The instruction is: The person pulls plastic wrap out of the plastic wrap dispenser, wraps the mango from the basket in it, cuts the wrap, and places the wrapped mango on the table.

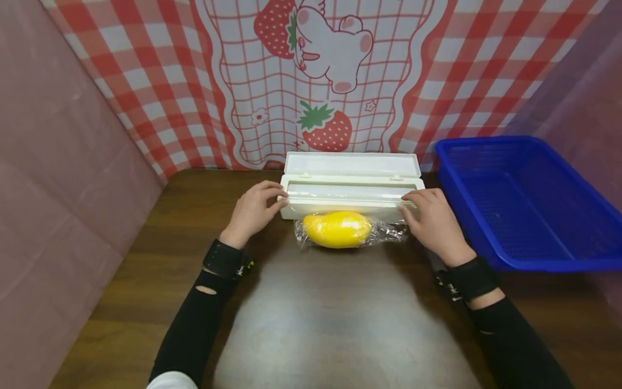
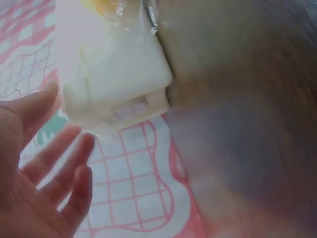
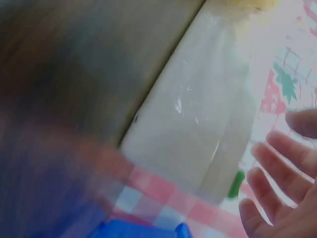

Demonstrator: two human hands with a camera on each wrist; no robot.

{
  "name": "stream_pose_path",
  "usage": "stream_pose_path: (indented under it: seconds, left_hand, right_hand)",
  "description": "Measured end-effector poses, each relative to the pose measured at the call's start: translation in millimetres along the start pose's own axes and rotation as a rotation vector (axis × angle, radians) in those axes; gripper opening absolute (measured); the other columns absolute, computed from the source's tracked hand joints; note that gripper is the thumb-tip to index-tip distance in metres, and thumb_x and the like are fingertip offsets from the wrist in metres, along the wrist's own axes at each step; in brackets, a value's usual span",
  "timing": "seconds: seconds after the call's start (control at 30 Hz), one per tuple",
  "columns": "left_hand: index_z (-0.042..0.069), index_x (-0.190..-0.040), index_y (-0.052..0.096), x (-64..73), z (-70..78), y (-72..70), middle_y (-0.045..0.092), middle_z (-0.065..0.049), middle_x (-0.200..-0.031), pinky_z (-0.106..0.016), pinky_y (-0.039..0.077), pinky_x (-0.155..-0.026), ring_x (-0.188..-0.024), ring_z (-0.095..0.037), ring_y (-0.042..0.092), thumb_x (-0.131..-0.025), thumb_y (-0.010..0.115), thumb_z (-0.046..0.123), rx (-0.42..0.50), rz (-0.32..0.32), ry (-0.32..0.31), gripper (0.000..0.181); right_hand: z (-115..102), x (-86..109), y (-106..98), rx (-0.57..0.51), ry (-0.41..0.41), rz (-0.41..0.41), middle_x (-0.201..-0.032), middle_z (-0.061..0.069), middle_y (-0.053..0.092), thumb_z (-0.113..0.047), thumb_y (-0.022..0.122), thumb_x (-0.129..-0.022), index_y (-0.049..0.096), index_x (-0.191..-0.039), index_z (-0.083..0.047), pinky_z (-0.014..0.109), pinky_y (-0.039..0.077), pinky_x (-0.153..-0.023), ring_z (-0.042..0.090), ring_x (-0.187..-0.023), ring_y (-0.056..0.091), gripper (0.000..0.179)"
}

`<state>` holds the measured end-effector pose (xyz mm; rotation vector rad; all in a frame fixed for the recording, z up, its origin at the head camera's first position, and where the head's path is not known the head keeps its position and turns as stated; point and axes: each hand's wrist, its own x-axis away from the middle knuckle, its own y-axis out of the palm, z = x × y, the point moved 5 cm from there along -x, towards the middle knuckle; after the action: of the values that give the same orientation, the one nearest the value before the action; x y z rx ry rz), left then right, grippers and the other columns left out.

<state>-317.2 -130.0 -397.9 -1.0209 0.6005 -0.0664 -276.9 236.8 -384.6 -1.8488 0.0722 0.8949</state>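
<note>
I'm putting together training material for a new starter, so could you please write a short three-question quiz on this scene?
1. Multiple choice: where does the wrapped yellow item lie relative to the white box? (a) behind it (b) inside it (c) on its near side, towards the person
2. True or false: the lid of the box stands open.
3. Short answer: which of the person's hands is nearer the blue basket?

Key:
1. c
2. True
3. The right hand
</note>
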Motion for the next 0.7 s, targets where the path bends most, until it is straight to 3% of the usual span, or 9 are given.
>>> stream_pose_path:
  seconds: [0.1,0.23,0.33,0.5,0.6,0.7]
  left_hand:
    - [0.023,-0.093,0.067,-0.3,9.8,-1.8,0.055,0.008,-0.099,-0.029,0.043,-0.069,-0.088,-0.010,0.051,-0.083,0.065,0.037,0.014,0.010,0.053,0.017]
    - [0.021,-0.093,0.066,0.5,16.9,1.1,0.051,0.006,-0.093,-0.027,0.042,-0.063,-0.080,-0.012,0.050,-0.078,0.070,0.038,-0.035,-0.024,0.100,0.023]
    - [0.020,-0.095,0.066,0.7,18.3,4.6,0.048,0.006,-0.094,-0.026,0.041,-0.061,-0.079,-0.010,0.046,-0.076,0.072,0.038,-0.086,-0.040,0.127,0.026]
    - [0.020,-0.088,0.065,1.0,21.9,4.8,0.046,0.007,-0.091,-0.026,0.040,-0.060,-0.079,-0.008,0.042,-0.079,0.070,0.032,-0.119,-0.012,0.174,0.015]
    - [0.020,-0.084,0.063,0.7,31.1,3.0,0.047,0.006,-0.089,-0.025,0.041,-0.062,-0.079,-0.009,0.043,-0.080,0.070,0.031,-0.083,-0.019,0.210,0.013]
    - [0.019,-0.089,0.061,-0.8,45.4,4.9,0.050,0.005,-0.091,-0.025,0.043,-0.067,-0.080,-0.009,0.047,-0.081,0.068,0.032,0.015,-0.098,0.230,0.016]
  right_hand:
    - [-5,-1.6,8,0.013,-0.051,-0.025,-0.096,0.012,0.060,-0.024,0.070,-0.078,0.065,-0.097,-0.004,0.042,0.032,-0.083,0.030,-0.090,0.043,0.029]
    - [-4,-2.2,13,0.033,-0.082,0.008,-0.093,0.010,0.060,-0.020,0.075,-0.072,0.066,-0.092,-0.006,0.041,0.034,-0.077,0.029,-0.085,0.043,0.026]
    - [-2,-2.9,13,0.015,-0.092,0.045,-0.089,0.008,0.060,-0.015,0.075,-0.072,0.066,-0.086,-0.008,0.040,0.035,-0.075,0.028,-0.083,0.045,0.018]
    - [-6,-3.5,9,-0.055,-0.128,0.055,-0.083,0.005,0.061,-0.009,0.073,-0.073,0.064,-0.079,-0.009,0.038,0.034,-0.074,0.025,-0.081,0.046,0.012]
    - [-11,-3.2,5,-0.088,-0.131,0.018,-0.082,0.004,0.061,-0.006,0.073,-0.072,0.064,-0.079,-0.010,0.038,0.035,-0.075,0.023,-0.081,0.046,0.012]
    - [-15,-3.1,3,-0.107,-0.108,-0.053,-0.082,0.001,0.060,-0.006,0.073,-0.072,0.063,-0.080,-0.013,0.037,0.037,-0.075,0.021,-0.083,0.046,0.014]
